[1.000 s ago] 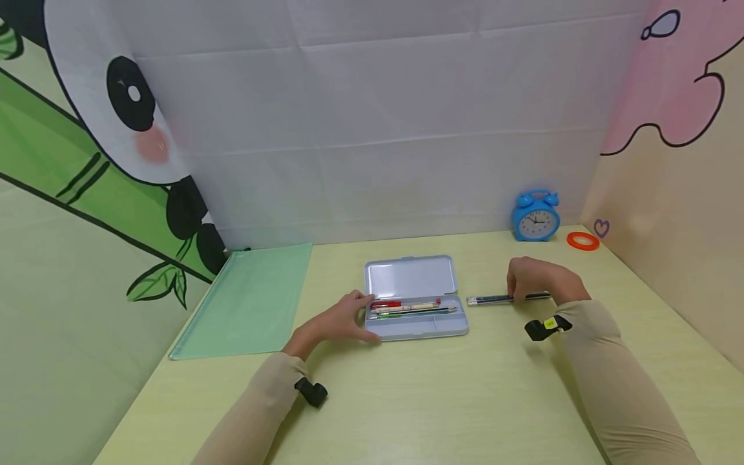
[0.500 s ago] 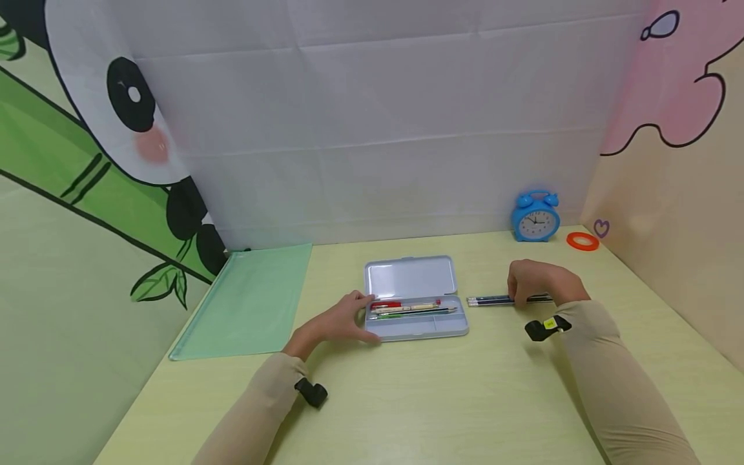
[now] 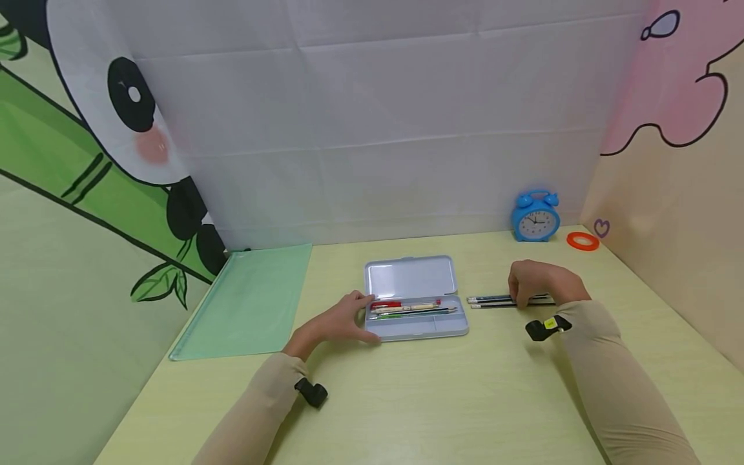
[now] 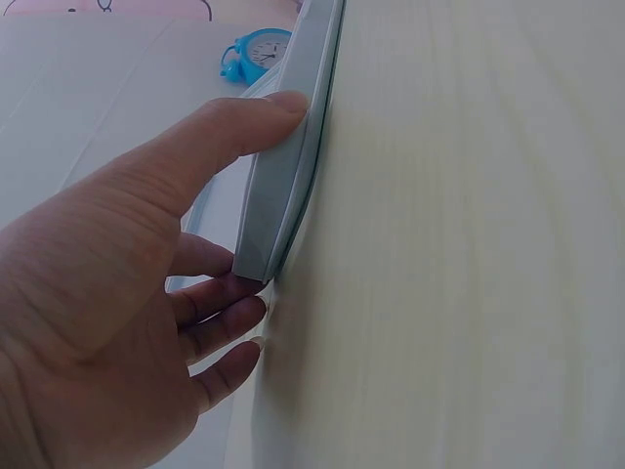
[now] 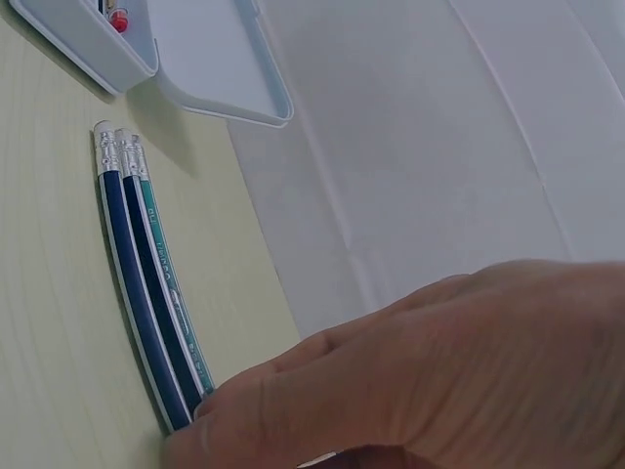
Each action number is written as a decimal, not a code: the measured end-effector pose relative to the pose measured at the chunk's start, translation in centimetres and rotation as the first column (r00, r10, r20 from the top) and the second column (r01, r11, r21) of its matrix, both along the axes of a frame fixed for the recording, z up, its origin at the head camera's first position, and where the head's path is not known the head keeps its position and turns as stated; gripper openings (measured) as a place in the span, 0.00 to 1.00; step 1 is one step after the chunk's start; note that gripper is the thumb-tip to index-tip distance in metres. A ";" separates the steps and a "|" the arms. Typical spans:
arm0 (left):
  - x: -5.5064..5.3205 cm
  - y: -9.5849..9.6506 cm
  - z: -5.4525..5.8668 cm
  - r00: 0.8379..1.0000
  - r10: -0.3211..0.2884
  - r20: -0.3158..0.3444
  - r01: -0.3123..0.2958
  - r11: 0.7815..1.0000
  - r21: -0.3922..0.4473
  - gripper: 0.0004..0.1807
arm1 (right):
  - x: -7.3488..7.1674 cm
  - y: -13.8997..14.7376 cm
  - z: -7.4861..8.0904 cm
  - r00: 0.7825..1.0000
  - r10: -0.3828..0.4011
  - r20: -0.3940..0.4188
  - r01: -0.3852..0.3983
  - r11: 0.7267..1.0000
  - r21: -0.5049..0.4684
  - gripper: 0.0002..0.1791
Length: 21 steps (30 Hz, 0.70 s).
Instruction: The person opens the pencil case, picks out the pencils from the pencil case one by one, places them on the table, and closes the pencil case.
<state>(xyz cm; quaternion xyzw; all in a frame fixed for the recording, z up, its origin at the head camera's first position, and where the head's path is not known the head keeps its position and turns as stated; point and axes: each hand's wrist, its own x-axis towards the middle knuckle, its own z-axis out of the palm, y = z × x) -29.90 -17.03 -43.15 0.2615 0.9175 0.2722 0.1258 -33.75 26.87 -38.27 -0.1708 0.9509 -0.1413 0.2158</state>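
Observation:
An open pale blue pencil case (image 3: 407, 332), with its lid (image 3: 411, 278) laid back, sits mid-table in the head view. Inside lie a red pen (image 3: 385, 304) and several other pens and pencils. My left hand (image 3: 343, 320) holds the case's left end; the left wrist view shows the thumb on the case's side (image 4: 283, 186) and fingers bent at the end. Right of the case, my right hand (image 3: 537, 281) grips 3 pencils (image 5: 137, 293) lying on the table, two navy and one teal. Their silver ferrules point toward the case. The fingertips are partly hidden.
A translucent green mat or folder (image 3: 250, 303) lies at the table's left. A blue alarm clock (image 3: 536, 225) and an orange ring (image 3: 582, 241) stand at the back right. A white curtain (image 3: 372, 129) closes off the far edge.
The pencils under my right hand have fanned apart slightly, one shifting toward me. My left hand and the case have stayed put.

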 end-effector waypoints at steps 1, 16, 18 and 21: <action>0.0 0.0 0.0 1.000 0.001 0.001 -0.001 1.000 -0.001 0.58 | -0.1 0.0 0.0 1.000 0.000 0.001 0.000 1.000 -0.001 0.06; -0.1 0.0 -0.1 1.000 0.008 0.001 -0.008 1.000 -0.002 0.59 | -0.4 0.0 0.0 0.999 -0.017 -0.028 0.016 1.000 -0.018 0.04; -0.1 0.0 -0.1 1.000 0.010 0.002 -0.010 1.000 -0.004 0.59 | -0.4 0.0 0.0 0.999 -0.012 -0.033 0.011 1.000 -0.023 0.04; -0.2 0.0 -0.1 1.000 0.010 0.001 -0.010 1.000 -0.009 0.59 | -0.3 -0.1 0.0 0.999 -0.013 -0.032 0.012 0.999 -0.032 0.04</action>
